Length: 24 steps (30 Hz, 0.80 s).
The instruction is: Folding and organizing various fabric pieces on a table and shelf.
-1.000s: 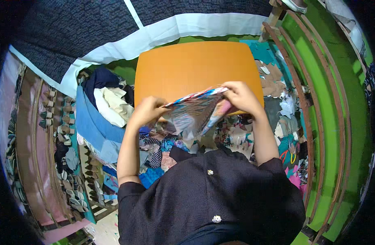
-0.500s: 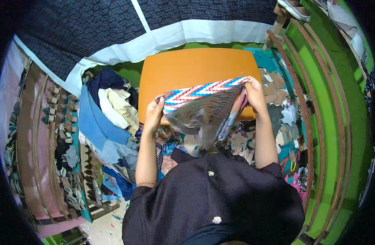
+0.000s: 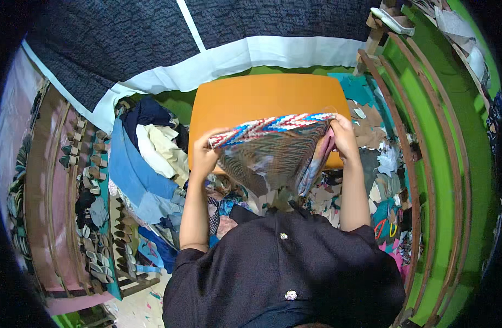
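Note:
A patterned cloth [image 3: 272,129] is stretched between my two hands, over the near edge of an orange tabletop [image 3: 272,95]. Its upper band shows zigzags in red, white and blue. Below that hangs a thin, dark striped part, blurred by motion, and a pinkish-blue fold drops on the right. My left hand [image 3: 206,150] is closed on the cloth's left corner. The right corner is pinched in my right hand [image 3: 342,134], thumb toward the band.
Piled fabrics in blue, navy and cream [image 3: 158,150] lie left of the table. Racks with shoe forms [image 3: 92,186] stand farther left. Scraps [image 3: 374,128] and orange-handled scissors [image 3: 380,228] are on the right, beside curved wooden rails [image 3: 420,164]. A dark curtain [image 3: 125,38] hangs behind.
The cloth's band is pulled into a narrower, flatter strip, its left end slightly lower and farther left. Both hands still hold the corners. The whole view has shifted a little.

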Motion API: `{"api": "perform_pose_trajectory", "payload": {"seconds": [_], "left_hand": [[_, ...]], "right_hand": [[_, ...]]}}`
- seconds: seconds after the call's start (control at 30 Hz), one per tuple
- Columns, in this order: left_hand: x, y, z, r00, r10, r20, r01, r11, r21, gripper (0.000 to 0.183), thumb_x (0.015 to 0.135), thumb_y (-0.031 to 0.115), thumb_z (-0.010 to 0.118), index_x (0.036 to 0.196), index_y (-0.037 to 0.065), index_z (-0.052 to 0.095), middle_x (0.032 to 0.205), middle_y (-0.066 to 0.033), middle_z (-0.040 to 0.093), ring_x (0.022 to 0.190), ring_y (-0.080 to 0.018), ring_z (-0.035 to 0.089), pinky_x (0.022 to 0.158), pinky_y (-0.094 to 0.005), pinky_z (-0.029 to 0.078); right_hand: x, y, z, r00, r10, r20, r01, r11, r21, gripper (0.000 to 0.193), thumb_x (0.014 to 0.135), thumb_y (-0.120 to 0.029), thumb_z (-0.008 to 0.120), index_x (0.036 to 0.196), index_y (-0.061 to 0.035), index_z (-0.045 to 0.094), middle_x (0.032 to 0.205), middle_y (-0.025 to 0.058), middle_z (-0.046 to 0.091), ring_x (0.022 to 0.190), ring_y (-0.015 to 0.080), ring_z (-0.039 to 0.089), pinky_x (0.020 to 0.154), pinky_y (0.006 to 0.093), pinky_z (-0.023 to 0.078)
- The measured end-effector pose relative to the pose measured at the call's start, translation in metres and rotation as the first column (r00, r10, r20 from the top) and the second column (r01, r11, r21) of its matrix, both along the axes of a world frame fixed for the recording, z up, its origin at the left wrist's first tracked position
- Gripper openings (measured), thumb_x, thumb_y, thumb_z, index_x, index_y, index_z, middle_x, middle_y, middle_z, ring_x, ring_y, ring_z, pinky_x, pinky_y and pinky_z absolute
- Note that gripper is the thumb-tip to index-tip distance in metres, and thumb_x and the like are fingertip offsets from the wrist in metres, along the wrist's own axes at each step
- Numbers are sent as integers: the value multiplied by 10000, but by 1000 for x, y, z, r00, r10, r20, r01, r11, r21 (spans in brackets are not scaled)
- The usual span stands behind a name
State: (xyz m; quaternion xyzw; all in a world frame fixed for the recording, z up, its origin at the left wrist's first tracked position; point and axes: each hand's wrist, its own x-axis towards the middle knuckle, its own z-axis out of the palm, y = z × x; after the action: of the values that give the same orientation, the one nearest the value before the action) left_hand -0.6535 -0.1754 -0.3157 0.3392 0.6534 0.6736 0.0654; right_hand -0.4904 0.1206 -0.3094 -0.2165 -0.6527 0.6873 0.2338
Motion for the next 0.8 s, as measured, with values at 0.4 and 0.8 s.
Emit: {"api": "perform_pose_trajectory", "payload": {"seconds": [0.4,0.8], "left_hand": [[-18,11,5,973,174,154,-186,980,70,249,860,116,537,1061,-30,546,784,2,595,686,-66,550,604,-169,418],[72,80,26,875,-99,474,94,995,33,273,875,246,547,890,-11,640,714,9,586,601,-41,500,537,-190,394]], "right_hand": [[-1,0,-20,992,68,-110,-66,997,27,144,863,-69,422,895,-6,548,744,-1,562,643,60,494,566,208,394],[20,-48,39,851,517,-97,-514,856,55,285,780,-14,553,1062,33,545,983,107,615,893,146,591,800,257,456]]}}
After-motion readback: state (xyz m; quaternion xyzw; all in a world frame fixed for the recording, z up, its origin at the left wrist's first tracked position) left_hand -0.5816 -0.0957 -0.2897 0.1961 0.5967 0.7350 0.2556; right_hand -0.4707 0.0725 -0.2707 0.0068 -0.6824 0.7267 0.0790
